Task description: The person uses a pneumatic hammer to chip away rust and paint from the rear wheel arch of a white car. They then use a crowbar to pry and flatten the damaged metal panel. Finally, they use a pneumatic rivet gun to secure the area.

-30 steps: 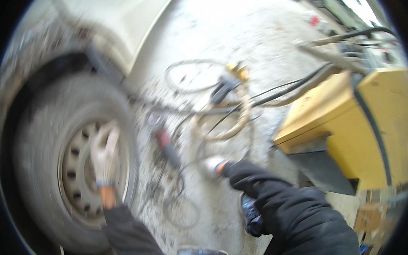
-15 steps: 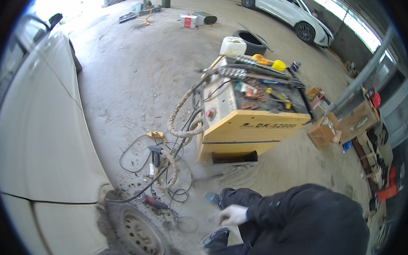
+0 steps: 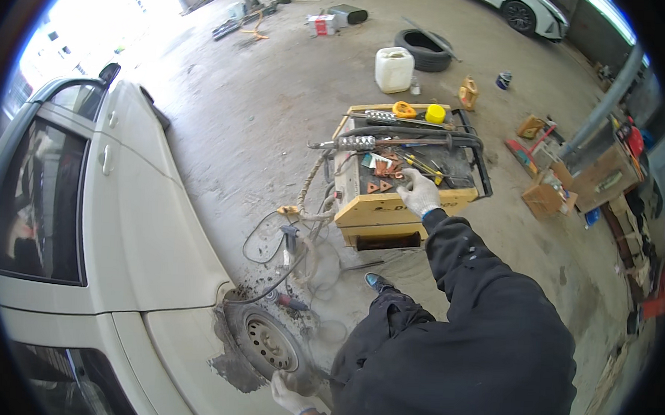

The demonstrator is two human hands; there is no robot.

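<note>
Fingers (image 3: 407, 183) of right hand (image 3: 419, 194), formerly low, now spread over yellow machine (image 3: 392, 209).

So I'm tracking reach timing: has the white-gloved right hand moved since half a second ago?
Yes. The right hand went from near the knee up onto the yellow machine, among the tools.

you get strong daylight pouring in from the upper left, blowing that corner out to white glare. the concrete floor (image 3: 262, 106) is evenly lit, shadows soft. the centre stays sharp; straight edges bend toward the dark circular fisheye rim.
</note>
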